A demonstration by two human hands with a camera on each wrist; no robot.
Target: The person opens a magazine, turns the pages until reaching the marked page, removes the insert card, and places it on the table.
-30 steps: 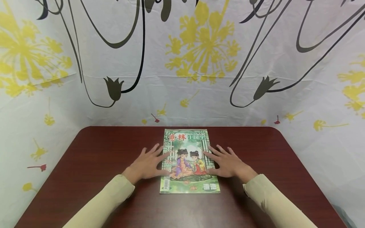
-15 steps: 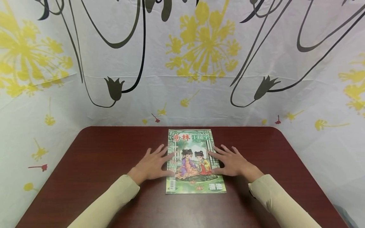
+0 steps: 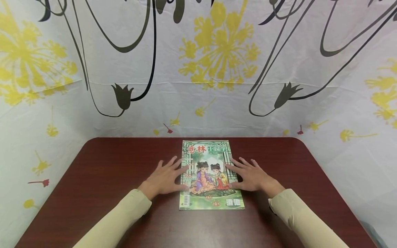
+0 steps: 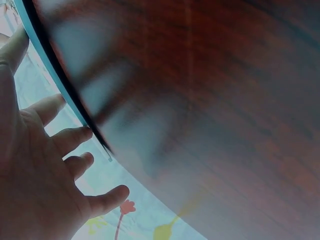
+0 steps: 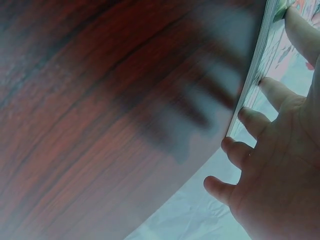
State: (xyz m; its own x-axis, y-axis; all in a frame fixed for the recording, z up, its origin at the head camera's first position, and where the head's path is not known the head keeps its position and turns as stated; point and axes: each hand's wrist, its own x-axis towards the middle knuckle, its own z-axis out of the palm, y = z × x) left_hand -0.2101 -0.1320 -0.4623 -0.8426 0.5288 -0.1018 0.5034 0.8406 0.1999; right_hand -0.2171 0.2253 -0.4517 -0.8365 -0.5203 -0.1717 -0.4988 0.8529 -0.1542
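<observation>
A green magazine lies flat on the dark red-brown table, its cover showing two cartoon children under a red and white title. At its left long edge, my left hand has fingers spread, with thumb and forefinger reaching over the cover's margin. My right hand mirrors this on the opposite edge. In the left wrist view, fingertips of the left hand meet the magazine's dark spine side. The right wrist view has the right hand with fingertips right at the layered page edges.
The glossy table has rounded far corners. A white cloth printed with yellow and dark flowers hangs behind it and along both sides. The magazine's top end lies close to the table's far edge.
The magazine and both hands shifted slightly to the right between one second and half a second ago. Since then they have stayed almost still.
</observation>
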